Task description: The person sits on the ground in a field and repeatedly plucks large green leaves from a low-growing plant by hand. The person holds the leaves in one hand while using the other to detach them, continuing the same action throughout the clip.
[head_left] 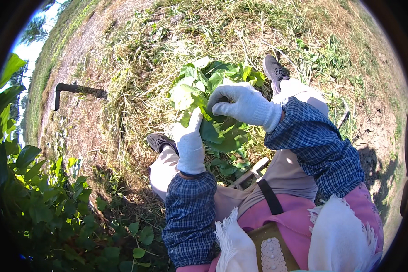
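Observation:
A heap of broad green leaves (222, 136) lies on the ground between my feet. My left hand (189, 145), in a white knitted glove, is at the near left side of the heap. One of its fingers points up against a pale, sunlit leaf (184, 96), and the hand seems closed on leaf edges, partly hidden. Above the middle of the heap, my right hand (247, 103), gloved alike, has its fingers curled down and drawn together. Whatever sits in that pinch is hidden by the glove. Both forearms wear blue checked sleeves.
A black bent pipe (69, 88) sticks up from the ground at far left. Leafy bushes (45, 204) crowd the lower left. Dry cut grass (140, 63) covers the ground ahead. A pale wooden frame piece (254, 171) shows between my legs, beside a black strap (270, 197).

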`<state>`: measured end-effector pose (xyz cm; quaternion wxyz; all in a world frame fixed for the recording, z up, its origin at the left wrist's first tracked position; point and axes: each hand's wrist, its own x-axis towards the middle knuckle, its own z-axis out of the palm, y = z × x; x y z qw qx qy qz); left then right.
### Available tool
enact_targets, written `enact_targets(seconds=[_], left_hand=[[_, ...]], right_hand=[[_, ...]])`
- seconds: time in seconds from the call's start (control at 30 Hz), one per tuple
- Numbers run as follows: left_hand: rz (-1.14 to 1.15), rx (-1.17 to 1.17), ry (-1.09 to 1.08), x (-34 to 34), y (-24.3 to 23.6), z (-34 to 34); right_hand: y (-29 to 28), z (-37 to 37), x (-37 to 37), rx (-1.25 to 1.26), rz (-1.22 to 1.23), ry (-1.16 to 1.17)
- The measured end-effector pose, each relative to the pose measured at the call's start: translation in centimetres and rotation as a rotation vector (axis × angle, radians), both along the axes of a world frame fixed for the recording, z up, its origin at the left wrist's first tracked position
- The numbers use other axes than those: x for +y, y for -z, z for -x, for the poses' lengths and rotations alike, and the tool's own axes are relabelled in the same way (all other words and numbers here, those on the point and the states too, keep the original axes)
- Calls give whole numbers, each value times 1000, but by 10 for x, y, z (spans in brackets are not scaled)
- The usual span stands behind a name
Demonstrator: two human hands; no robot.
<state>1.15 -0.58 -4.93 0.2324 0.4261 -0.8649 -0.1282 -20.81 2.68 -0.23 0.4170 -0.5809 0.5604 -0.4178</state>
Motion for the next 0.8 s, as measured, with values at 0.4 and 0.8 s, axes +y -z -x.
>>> enact_targets(seconds=[0.4, 0.8], left_hand=[[-117, -157, 2, 10, -35, 16], [96, -193, -139, 4, -26, 0]], right_hand=[[8, -12, -7, 120, 93, -120], [4, 12, -10, -53, 48, 100]])
